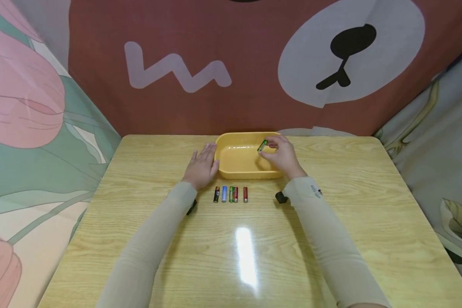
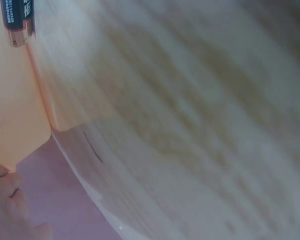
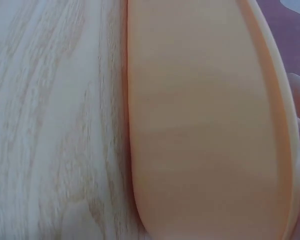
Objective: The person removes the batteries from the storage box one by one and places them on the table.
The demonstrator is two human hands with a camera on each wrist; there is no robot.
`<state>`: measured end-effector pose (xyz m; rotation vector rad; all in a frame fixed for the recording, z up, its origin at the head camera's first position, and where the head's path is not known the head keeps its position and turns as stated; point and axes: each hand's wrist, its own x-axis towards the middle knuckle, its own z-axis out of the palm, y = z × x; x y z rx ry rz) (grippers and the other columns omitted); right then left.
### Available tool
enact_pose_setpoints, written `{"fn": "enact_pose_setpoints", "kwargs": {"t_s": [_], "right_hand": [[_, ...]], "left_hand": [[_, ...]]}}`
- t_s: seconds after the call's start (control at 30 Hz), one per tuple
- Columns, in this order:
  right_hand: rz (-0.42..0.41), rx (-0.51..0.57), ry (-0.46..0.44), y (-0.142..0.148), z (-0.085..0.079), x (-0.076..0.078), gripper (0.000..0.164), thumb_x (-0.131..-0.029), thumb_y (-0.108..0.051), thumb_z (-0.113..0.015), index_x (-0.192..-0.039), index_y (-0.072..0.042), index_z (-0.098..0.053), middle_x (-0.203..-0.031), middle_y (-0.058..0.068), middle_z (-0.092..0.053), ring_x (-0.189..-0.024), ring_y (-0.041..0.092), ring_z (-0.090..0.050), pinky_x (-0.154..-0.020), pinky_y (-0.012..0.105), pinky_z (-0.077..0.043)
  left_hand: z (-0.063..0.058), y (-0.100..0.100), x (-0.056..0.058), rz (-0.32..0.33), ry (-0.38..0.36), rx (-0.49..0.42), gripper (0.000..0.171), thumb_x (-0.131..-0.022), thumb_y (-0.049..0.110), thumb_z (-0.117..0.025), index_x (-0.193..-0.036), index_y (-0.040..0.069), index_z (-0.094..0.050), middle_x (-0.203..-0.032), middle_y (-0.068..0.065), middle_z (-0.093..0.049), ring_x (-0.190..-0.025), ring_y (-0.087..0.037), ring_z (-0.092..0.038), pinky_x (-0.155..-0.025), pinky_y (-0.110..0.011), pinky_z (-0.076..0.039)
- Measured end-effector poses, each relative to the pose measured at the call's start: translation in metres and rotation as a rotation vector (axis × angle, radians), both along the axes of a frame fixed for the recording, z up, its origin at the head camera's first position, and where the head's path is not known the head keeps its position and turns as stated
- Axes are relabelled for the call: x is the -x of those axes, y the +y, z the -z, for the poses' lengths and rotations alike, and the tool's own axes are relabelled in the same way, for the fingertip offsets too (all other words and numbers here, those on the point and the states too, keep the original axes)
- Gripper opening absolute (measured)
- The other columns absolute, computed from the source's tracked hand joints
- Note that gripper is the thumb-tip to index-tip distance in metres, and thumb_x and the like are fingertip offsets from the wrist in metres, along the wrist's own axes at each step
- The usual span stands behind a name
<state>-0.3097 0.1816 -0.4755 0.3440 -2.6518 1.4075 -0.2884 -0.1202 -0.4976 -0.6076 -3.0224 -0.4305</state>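
Over the right part of a yellow plastic tray, my right hand pinches a green battery between thumb and fingers, holding it at a slant. My left hand lies with straight fingers along the tray's left end, thumb at its wall. In front of the tray several batteries stand side by side in a row: a black one with a copper end, a blue one, a green one and two red ones, the rightmost red battery a little apart. The right wrist view shows the tray's side wall.
The wooden table carries a bright light reflection near its middle. Behind it hangs a brown cloth with a bear print, right at the table's back edge. Flower-printed cloth hangs at the left, and another printed cloth at the right.
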Motion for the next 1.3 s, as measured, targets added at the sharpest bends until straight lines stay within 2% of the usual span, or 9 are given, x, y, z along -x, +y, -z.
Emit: {"fn": "enact_pose_setpoints", "kwargs": {"t_s": [0.17,0.4,0.7,0.93,1.13,1.3], "right_hand": [[-0.004,-0.004,-0.001,0.000,-0.005,-0.004,0.056,-0.088,-0.014,-0.081,-0.137,0.002,-0.059,-0.128,0.015,-0.055,-0.118,0.033,-0.060,-0.105,0.042,-0.050],[0.000,0.043,-0.006,0.003,-0.008,-0.011,0.057,-0.087,-0.016,-0.082,-0.138,0.000,-0.059,-0.128,0.013,-0.055,-0.118,0.033,-0.059,-0.104,0.046,-0.050],[-0.027,0.101,-0.037,0.000,-0.021,-0.028,0.058,-0.088,-0.016,-0.081,-0.138,0.000,-0.059,-0.130,0.015,-0.055,-0.119,0.036,-0.059,-0.105,0.047,-0.049],[-0.040,0.111,-0.038,-0.001,-0.030,-0.044,0.057,-0.089,-0.014,-0.080,-0.140,-0.004,-0.059,-0.131,0.013,-0.056,-0.122,0.037,-0.058,-0.107,0.049,-0.048],[-0.048,0.123,-0.042,-0.003,-0.032,-0.055,0.058,-0.089,-0.016,-0.080,-0.142,-0.006,-0.058,-0.136,0.012,-0.054,-0.123,0.033,-0.058,-0.108,0.048,-0.047],[-0.055,0.152,-0.039,-0.004,-0.033,-0.060,0.059,-0.088,-0.013,-0.081,-0.142,-0.004,-0.058,-0.137,0.012,-0.053,-0.123,0.033,-0.058,-0.109,0.048,-0.046]], "left_hand": [[0.000,-0.001,0.000,0.002,0.004,-0.002,0.064,-0.109,0.039,-0.023,-0.164,0.009,-0.010,-0.169,-0.009,-0.016,-0.156,-0.024,-0.009,-0.125,-0.053,-0.009],[0.001,0.000,0.001,0.005,0.005,0.000,0.064,-0.109,0.039,-0.025,-0.164,0.009,-0.012,-0.169,-0.008,-0.017,-0.156,-0.022,-0.008,-0.125,-0.053,-0.010],[0.001,0.000,0.001,0.003,0.007,0.009,0.065,-0.108,0.042,-0.019,-0.164,0.008,-0.012,-0.169,-0.008,-0.017,-0.156,-0.021,-0.007,-0.125,-0.053,-0.010],[-0.001,0.000,0.001,0.004,-0.008,0.014,0.065,-0.109,0.041,-0.022,-0.164,0.009,-0.009,-0.170,-0.008,-0.015,-0.156,-0.021,-0.006,-0.125,-0.053,-0.010],[0.001,0.000,0.000,0.003,-0.004,0.013,0.064,-0.109,0.040,-0.022,-0.164,0.009,-0.008,-0.170,-0.007,-0.014,-0.156,-0.021,-0.005,-0.125,-0.052,-0.009],[0.002,0.000,0.001,0.005,0.005,0.010,0.066,-0.109,0.042,-0.020,-0.164,0.009,-0.009,-0.170,-0.008,-0.015,-0.156,-0.021,-0.006,-0.125,-0.052,-0.010]]}}
